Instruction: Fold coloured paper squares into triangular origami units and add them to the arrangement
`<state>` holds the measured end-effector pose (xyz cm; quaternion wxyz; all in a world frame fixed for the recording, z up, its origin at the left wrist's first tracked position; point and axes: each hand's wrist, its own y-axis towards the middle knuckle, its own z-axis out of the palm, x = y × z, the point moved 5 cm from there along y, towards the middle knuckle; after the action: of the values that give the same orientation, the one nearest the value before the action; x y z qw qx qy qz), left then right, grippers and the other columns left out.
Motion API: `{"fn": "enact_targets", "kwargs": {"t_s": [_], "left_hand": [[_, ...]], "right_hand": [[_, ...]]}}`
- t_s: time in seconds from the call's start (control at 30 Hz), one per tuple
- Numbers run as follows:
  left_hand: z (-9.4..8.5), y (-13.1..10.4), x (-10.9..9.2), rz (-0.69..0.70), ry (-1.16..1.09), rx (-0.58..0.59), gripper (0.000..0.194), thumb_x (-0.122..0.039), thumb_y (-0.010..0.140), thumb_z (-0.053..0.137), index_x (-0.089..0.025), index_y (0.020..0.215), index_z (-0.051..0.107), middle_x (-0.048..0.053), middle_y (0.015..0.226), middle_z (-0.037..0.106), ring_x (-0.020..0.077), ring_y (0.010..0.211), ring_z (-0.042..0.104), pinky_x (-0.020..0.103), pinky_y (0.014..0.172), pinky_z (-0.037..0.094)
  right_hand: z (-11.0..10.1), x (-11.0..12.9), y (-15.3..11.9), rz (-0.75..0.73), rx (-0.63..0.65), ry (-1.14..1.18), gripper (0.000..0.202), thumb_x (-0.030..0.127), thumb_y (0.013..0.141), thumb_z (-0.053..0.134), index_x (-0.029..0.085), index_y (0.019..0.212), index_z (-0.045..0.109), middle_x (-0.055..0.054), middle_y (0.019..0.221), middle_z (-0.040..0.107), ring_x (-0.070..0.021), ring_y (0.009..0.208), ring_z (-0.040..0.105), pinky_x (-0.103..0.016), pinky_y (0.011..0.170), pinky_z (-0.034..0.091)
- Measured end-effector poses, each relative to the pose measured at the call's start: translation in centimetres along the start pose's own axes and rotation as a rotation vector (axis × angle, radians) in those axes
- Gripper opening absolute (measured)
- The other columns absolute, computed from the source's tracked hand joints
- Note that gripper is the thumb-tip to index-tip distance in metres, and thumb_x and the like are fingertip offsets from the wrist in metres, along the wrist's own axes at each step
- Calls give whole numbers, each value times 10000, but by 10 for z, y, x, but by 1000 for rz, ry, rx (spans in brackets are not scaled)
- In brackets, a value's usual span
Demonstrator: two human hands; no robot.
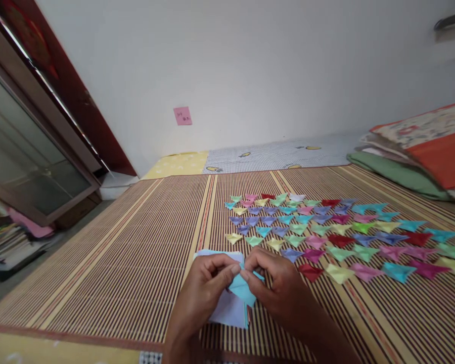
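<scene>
Between my two hands is a partly folded sheet of light blue origami paper (242, 289), pinched from both sides. My left hand (211, 278) grips its left upper edge between thumb and forefinger. At the paper's upper right, my right hand (273, 277) pinches with thumb and forefinger, the fingertips of both hands nearly meeting. Under them lies a stack of paper sheets (229, 311), pale lilac on top with blue edges showing. To the right, several folded paper boats (340, 273) in many colours stand in rows on the striped mat.
The striped bamboo mat (136, 263) covers the bed surface. At the right rear is a pile of folded bedding (420, 156). A pink note (182, 116) sticks to the white wall. A glass-panelled door (30, 136) and a stack of books (3, 242) are at the left.
</scene>
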<state>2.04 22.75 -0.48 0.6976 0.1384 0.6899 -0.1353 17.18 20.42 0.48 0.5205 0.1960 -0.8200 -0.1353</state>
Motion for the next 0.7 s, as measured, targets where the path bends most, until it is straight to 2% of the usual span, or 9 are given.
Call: {"fn": "enact_targets", "kwargs": {"t_s": [0.27, 0.37, 0.53, 0.7], "left_hand": [[5, -5, -9, -28, -11, 48, 270, -416, 816, 807, -146, 816, 805, 13, 678, 634, 112, 620, 501, 212, 581, 371], [4, -6, -9, -48, -3, 28, 304, -441, 812, 802, -138, 811, 810, 28, 691, 648, 121, 630, 515, 221, 592, 383], [4, -5, -7, -55, -6, -14, 304, -433, 798, 816, -136, 741, 783, 0, 618, 595, 102, 578, 469, 208, 545, 341], [4, -5, -7, -60, -22, -26, 313, -443, 798, 813, -133, 764, 784, 22, 666, 645, 118, 608, 519, 223, 577, 381]], "right_hand": [[-4, 9, 0, -16, -16, 14, 192, 154, 909, 537, 211, 726, 529, 20, 715, 558, -151, 668, 546, -271, 618, 397], [-4, 8, 0, -16, -15, 13, 190, 150, 900, 546, 213, 722, 524, 23, 706, 559, -148, 660, 543, -265, 611, 396], [-6, 4, 1, 34, -11, 22, 133, 182, 912, 565, 216, 786, 540, 31, 715, 575, -143, 641, 538, -255, 598, 404], [-7, 6, 1, 18, -13, 31, 150, 209, 946, 560, 214, 797, 557, 32, 705, 577, -144, 646, 549, -254, 604, 413]]}}
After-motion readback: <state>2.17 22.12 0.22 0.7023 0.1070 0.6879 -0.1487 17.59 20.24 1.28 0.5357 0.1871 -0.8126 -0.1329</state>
